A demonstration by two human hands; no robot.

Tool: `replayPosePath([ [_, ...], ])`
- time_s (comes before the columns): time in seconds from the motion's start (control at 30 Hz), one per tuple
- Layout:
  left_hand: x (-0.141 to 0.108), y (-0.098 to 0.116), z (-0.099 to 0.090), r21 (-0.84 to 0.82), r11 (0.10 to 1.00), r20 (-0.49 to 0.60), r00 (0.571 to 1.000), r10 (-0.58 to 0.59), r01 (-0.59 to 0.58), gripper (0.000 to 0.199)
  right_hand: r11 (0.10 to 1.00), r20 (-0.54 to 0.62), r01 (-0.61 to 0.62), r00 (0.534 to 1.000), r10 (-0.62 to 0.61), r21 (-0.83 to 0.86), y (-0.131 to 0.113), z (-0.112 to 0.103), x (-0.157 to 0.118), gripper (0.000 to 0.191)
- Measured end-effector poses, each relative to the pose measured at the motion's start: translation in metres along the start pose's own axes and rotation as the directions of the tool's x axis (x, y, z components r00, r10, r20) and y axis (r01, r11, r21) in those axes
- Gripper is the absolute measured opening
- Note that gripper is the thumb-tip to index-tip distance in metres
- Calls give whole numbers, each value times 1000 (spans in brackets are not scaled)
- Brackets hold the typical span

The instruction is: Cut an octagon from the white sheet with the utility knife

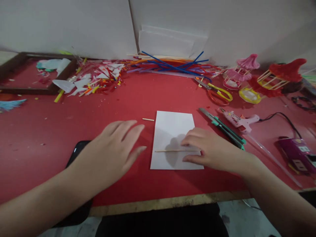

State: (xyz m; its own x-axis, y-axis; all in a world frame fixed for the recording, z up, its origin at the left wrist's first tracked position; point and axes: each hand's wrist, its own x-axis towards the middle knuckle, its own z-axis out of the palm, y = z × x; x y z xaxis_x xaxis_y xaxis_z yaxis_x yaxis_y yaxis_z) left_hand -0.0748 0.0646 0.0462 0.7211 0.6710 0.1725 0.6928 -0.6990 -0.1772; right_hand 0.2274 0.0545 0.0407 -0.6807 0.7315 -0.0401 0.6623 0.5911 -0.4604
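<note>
A white sheet (174, 128) lies on the red table, with a thin wooden stick (168, 150) lying across its lower part. Over the sheet's right side is my right hand (206, 148), its thumb and fingers apart around the stick's right end without closing on it. My left hand (118, 143) hovers left of the sheet, empty, fingers spread. A short stick piece (148, 119) rests by the sheet's upper left edge. Part of a black phone (78, 149) shows behind my left hand and forearm.
A utility knife (222, 129), pink glue gun (240, 121) and scissors (216, 92) lie right. Small pink and red models (278, 77) stand behind them. Pipe cleaners (172, 65), paper scraps (98, 77) and a brown frame (27, 89) line the back. A purple box (297, 154) sits far right.
</note>
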Motion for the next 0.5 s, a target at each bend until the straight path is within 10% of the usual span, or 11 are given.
replayPosePath([
  [0.17, -39, -22, 12, 199, 950, 123, 955, -269, 242, 59, 999, 8, 45, 999, -45, -14, 2, 12, 9, 11],
  [0.5, -42, -25, 11, 244, 930, 229, 915, -331, 275, 50, 996, -363, -83, 929, 69, -23, 30, 21, 2, 13],
])
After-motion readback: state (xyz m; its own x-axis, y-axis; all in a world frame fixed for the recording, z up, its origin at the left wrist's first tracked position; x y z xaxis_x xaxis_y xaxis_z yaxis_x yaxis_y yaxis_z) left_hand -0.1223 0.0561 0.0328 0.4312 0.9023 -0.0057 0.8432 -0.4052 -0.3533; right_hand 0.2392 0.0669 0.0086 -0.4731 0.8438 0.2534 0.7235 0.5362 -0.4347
